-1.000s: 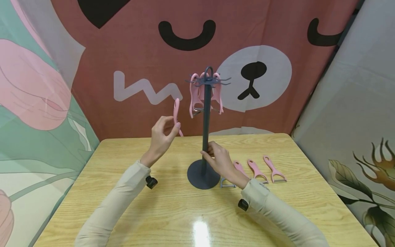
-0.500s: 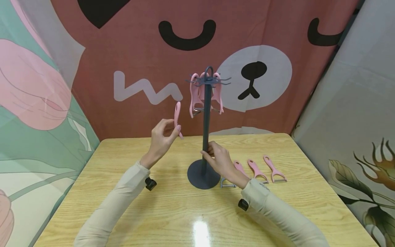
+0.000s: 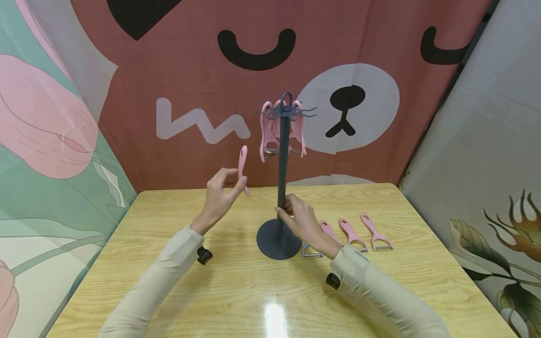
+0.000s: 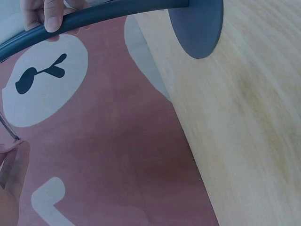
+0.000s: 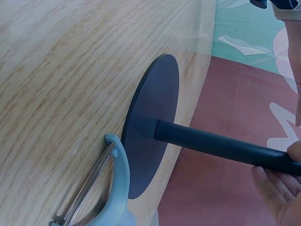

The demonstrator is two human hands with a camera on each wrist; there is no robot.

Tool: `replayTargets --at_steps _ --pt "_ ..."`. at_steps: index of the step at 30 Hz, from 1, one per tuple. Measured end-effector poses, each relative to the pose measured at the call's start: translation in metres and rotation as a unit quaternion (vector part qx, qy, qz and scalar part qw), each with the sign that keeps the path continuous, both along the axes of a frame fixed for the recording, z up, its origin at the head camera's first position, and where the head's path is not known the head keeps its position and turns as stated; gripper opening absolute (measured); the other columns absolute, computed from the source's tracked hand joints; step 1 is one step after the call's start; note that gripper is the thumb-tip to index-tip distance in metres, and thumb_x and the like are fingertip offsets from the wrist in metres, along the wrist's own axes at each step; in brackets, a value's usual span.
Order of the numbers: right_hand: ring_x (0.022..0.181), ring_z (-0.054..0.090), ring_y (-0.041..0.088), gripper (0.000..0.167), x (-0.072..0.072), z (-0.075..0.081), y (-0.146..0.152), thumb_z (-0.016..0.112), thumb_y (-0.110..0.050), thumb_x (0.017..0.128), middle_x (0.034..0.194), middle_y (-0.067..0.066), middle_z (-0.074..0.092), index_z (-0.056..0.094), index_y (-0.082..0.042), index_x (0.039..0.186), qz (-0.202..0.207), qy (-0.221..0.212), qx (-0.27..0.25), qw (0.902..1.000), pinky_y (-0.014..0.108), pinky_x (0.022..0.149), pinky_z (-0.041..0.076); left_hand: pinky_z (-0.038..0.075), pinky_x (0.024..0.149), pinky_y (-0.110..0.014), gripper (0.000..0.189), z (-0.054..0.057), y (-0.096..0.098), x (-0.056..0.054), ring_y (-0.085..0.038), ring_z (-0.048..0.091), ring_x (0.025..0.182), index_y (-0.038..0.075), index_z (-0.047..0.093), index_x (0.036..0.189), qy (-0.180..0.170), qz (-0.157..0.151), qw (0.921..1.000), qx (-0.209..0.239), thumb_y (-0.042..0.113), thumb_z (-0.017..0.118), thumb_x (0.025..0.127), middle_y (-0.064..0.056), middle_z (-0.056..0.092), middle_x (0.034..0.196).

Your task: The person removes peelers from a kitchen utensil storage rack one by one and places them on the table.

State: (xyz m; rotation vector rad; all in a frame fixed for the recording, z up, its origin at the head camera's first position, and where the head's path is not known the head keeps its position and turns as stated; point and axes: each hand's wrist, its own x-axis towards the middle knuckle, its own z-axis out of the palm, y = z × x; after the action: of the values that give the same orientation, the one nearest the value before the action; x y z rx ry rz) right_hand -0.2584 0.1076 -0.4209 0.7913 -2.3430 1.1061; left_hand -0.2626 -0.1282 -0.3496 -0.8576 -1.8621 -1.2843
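Note:
My left hand (image 3: 219, 193) pinches a pink vegetable peeler (image 3: 242, 162) between thumb and fingers, handle up, left of the dark grey rack. In the left wrist view only the peeler's metal blade (image 4: 8, 127) and a bit of pink show at the left edge. My right hand (image 3: 302, 218) grips the rack's pole (image 3: 283, 164) low down, above its round base (image 3: 270, 241); the right wrist view shows thumb and fingers around the pole. Pink peelers (image 3: 266, 129) hang from hooks on the left and back of the rack's top. Hooks (image 3: 310, 112) on the right are bare.
On the wooden table (image 3: 236, 291), three pink peelers (image 3: 374, 232) lie right of the rack, one partly covered by my right wrist. A light blue peeler head (image 5: 120, 183) lies beside the base, its handle hidden in the head view. Printed cloth (image 3: 190, 70) hangs behind.
My left hand has sunk slightly with the peeler, which stays upright and left of the rack. The right hand keeps its grip on the pole; the hanging peelers have not moved.

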Motion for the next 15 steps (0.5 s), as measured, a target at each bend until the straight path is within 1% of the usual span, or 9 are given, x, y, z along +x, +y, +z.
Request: replayTargets --at_steps 6,10,15 --pt "0.075 0.068 0.011 0.017 0.0000 -0.0005 -0.0001 0.068 -0.014 0.096 0.088 0.004 0.067 0.061 -0.003 0.105 0.000 0.001 -0.001 1.0000 0.020 0.067 0.056 0.058 0.073 -0.045 0.019 -0.0036 -0.0029 0.0000 -0.037 0.066 0.082 -0.011 0.064 0.099 -0.004 -0.008 1.0000 0.002 -0.015 0.070 0.082 -0.022 0.064 0.091" --pt "0.075 0.068 0.011 0.017 -0.0004 -0.0009 0.0000 0.068 -0.014 0.096 0.088 0.004 0.067 0.061 -0.002 0.106 0.000 -0.002 -0.002 1.0000 0.020 0.067 0.056 0.058 0.073 -0.048 0.020 -0.0058 -0.0043 0.0006 -0.038 0.066 0.082 -0.011 0.063 0.100 -0.007 -0.012 0.9999 0.003 -0.016 0.070 0.082 -0.023 0.063 0.091" --pt "0.074 0.068 0.011 0.017 -0.0005 -0.0008 0.0002 0.068 -0.014 0.096 0.088 0.004 0.067 0.061 -0.002 0.106 -0.003 -0.003 0.000 1.0000 0.020 0.067 0.056 0.057 0.070 -0.051 0.023 -0.0091 -0.0051 0.0004 -0.036 0.066 0.081 -0.012 0.062 0.102 -0.007 -0.016 0.9998 0.002 -0.015 0.072 0.081 -0.025 0.064 0.090"
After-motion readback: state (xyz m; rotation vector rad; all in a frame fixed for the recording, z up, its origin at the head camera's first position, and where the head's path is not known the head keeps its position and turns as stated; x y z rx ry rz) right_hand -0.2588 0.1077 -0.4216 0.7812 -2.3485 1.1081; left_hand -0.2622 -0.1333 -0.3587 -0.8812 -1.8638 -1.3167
